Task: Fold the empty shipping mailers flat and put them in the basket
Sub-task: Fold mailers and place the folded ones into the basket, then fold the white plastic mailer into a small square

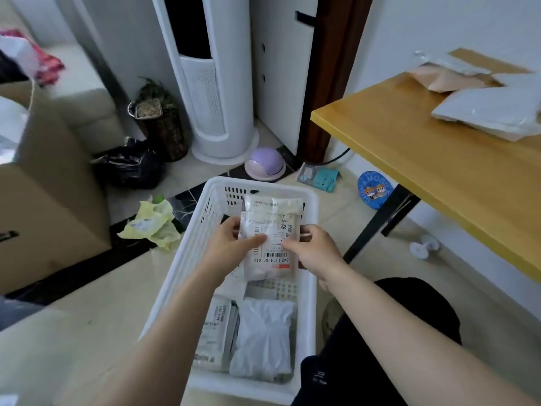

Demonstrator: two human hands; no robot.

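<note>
The left hand [231, 241] and the right hand [314, 252] each keep a pinching grip on one side of a folded labelled mailer [270, 230], just above the white basket [175, 273], so the placing step seems in hand, and next it must go down flat beside the other mailers [263, 341] inside.

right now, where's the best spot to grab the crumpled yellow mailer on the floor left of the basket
Pinch a raised fold on top of the yellow mailer, coming down from above with the left hand, likely the nearer one. It lies crumpled left of the basket, so its ridges stand up and no flat edge shows to slide under. That hand now holds the labelled mailer.
</note>
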